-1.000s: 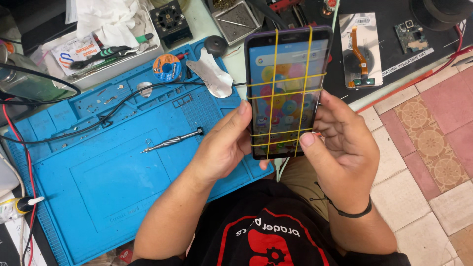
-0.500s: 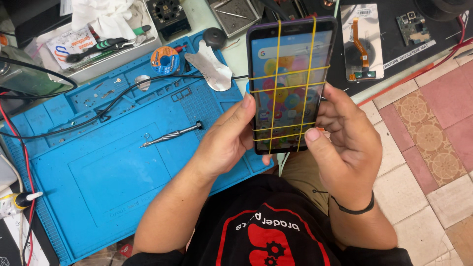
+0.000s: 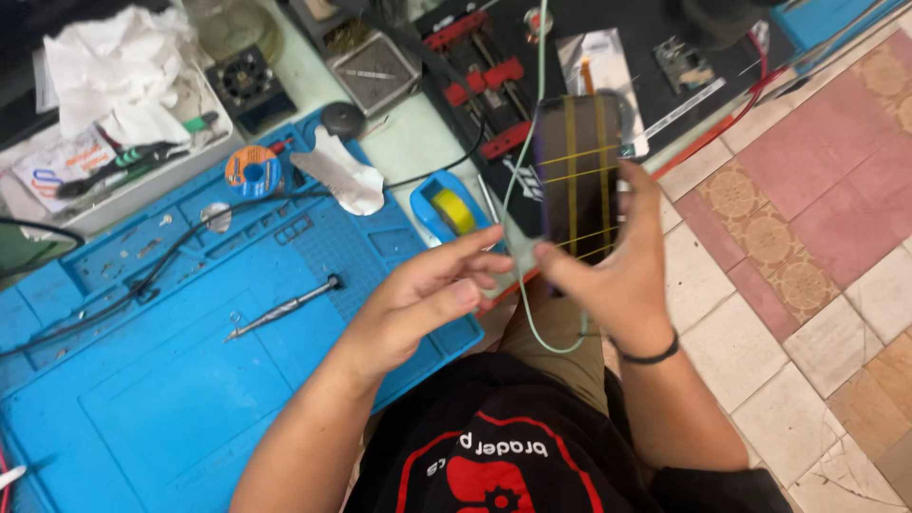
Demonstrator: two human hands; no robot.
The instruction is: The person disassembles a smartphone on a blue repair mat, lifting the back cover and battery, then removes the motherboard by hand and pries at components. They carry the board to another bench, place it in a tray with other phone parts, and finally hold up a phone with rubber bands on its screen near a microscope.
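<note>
I see a dark phone point(image 3: 579, 176) held upright above the near edge of the workbench, crossed by thin yellow bands that run both along and across it; its screen looks dark from here. The right hand point(image 3: 608, 271) holds it from below, fingers closed around its lower end, a dark band on that wrist. The left hand point(image 3: 427, 294) is off the phone, just beside it to the left, fingers spread loosely and holding nothing; it hovers over the near corner of a blue work mat point(image 3: 142, 399). A pale green cable point(image 3: 532, 313) hangs between the two hands and loops down toward the lap. On the mat, well left of the hands, lies a small screwdriver point(image 3: 283, 309); farther back I see a round spool of wire point(image 3: 253, 171) and a scrap of white cloth point(image 3: 342, 176). Just behind the left hand sits a blue tape holder with a yellow roll point(image 3: 448, 206). Behind the phone stands a black and red clamp point(image 3: 480, 81); to the right the floor is tiled point(image 3: 817, 247).
</note>
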